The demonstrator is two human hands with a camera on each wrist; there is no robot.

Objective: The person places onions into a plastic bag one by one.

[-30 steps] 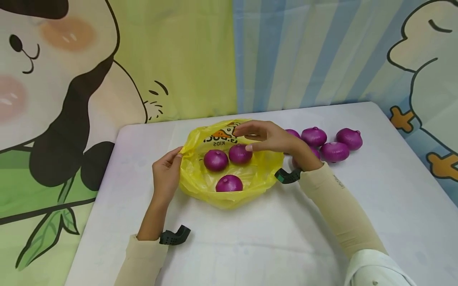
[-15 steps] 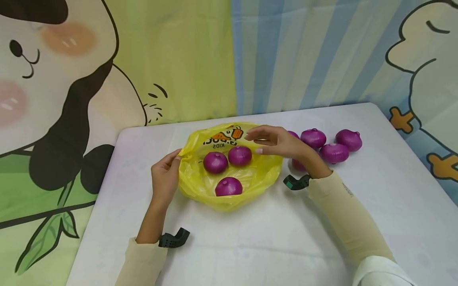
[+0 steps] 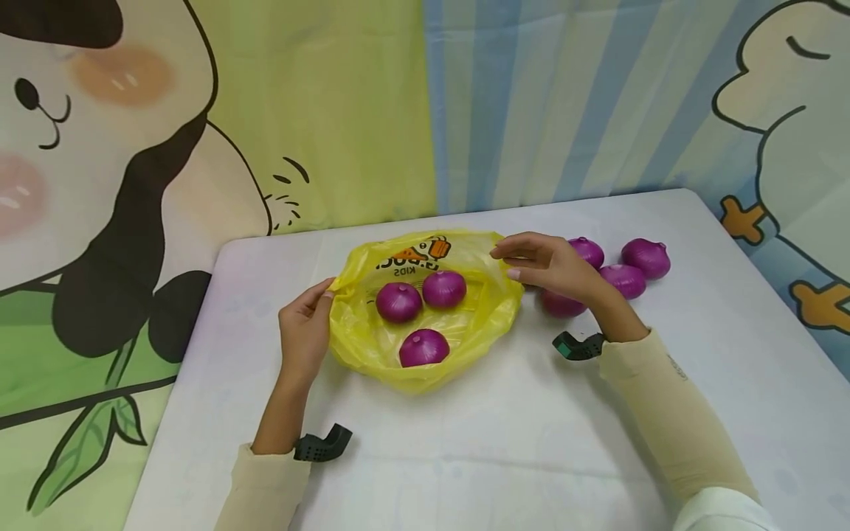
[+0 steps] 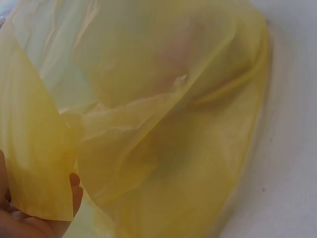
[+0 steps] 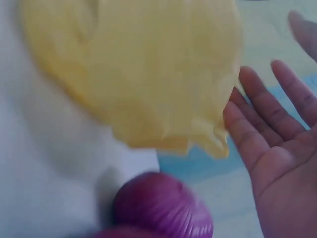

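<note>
In the head view a yellow plastic bag (image 3: 478,335) lies spread with its mouth up, and three purple onions (image 3: 399,302) sit inside it. My left hand (image 3: 304,328) pinches the bag's left rim between thumb and fingers; the left wrist view shows the bag film (image 4: 163,148) filling most of the picture. Past the bag's right rim hovers my right hand (image 3: 551,267), holding nothing, its fingers relaxed and spread a little in the right wrist view. Below that hand lies a loose onion (image 3: 561,304), partly covered by it.
More loose onions (image 3: 645,258) are grouped at the right on the white table (image 3: 505,457). Behind the table hangs a printed cloth (image 3: 332,110) with cartoon animals. A black wrist device (image 3: 323,444) is on the left wrist and another (image 3: 578,346) on the right.
My right hand has moved right, from above the onions in the bag to outside its right rim. The left hand keeps its pinch on the bag, and the three onions inside stay put.
</note>
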